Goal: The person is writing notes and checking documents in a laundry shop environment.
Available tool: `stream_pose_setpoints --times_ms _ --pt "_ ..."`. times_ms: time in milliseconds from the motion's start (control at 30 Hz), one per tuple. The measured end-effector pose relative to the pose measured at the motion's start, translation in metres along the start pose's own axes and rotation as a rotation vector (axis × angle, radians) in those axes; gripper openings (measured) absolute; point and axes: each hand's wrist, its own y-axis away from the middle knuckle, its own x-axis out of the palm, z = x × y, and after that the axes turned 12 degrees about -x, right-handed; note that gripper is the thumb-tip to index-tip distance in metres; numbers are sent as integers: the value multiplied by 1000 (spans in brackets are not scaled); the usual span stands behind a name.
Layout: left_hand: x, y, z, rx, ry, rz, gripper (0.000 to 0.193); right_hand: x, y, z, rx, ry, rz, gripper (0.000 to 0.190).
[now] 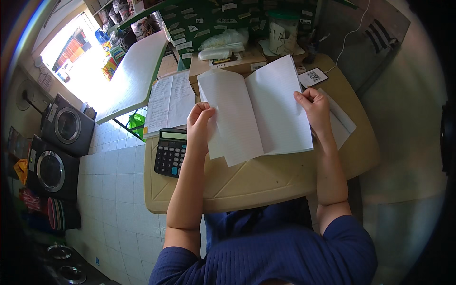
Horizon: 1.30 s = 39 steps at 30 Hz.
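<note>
Lined white paper sheets [279,110], spread like an open booklet, are held up above a tan plastic table [249,188]. My left hand [200,119] pinches their left edge, and my right hand [313,107] grips the right edge between thumb and fingers. A black calculator [171,153] lies beside my left forearm. Behind it is an open notebook with handwriting [169,99]. Another folded paper [340,121] rests on the table to the right of my right hand, and a phone showing a printed-style code [312,77] lies beyond that hand.
A cardboard box [228,66] with plastic bags on top stands at the back, beside a green-lidded container [283,34]. A white cable [345,39] runs to the phone. Left are a white folding table [131,71] and front-loading machines [51,170].
</note>
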Motion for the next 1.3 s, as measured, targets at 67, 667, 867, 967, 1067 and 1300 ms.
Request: stream_pose_setpoints --times_ms 67,667,867,967,1067,1300 --pt "-5 -1 -3 -18 -4 -14 5 -3 -2 -2 -9 -57 -60 33" --pt "-5 22 -40 90 23 -152 21 -12 -11 -24 -326 346 -198 42" --pt "17 31 -22 292 278 227 34 37 30 29 -48 -216 335 50" --pt "19 35 -1 253 414 392 46 60 47 29 34 -462 522 62" --pt "33 50 9 92 430 728 53 65 52 22 43 -694 585 74" --pt "36 50 9 16 468 812 57 55 42 27 -7 -992 528 84"
